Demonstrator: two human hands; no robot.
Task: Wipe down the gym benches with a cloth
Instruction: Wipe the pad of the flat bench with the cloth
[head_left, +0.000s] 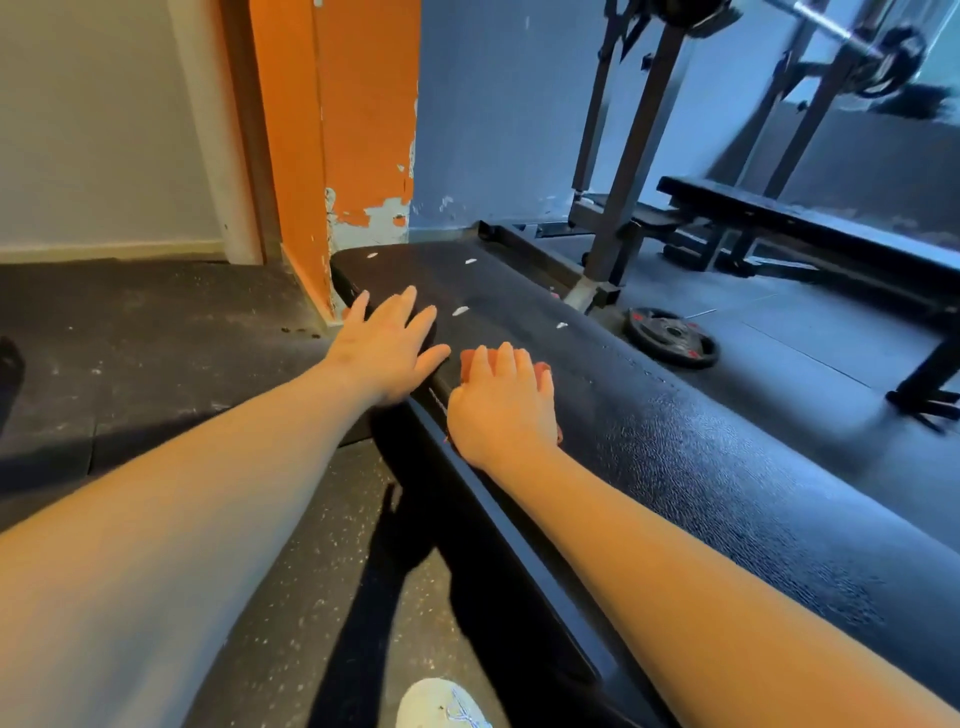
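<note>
A long black padded bench (675, 457) runs from the lower right toward the orange pillar. My right hand (501, 402) lies flat on a small pinkish-red cloth (543, 370), pressing it onto the bench pad near its left edge; only the cloth's edges show around my fingers. My left hand (387, 345) rests with spread, straight fingers on the bench's left edge, just left of the right hand. Small white flecks (460, 310) dot the pad beyond my hands.
An orange pillar (343, 156) with chipped paint stands at the bench's far end. A second black bench (810, 228) and a steel rack (628, 156) stand at the right. A weight plate (672, 336) lies on the floor. My white shoe (441, 704) is at the bottom.
</note>
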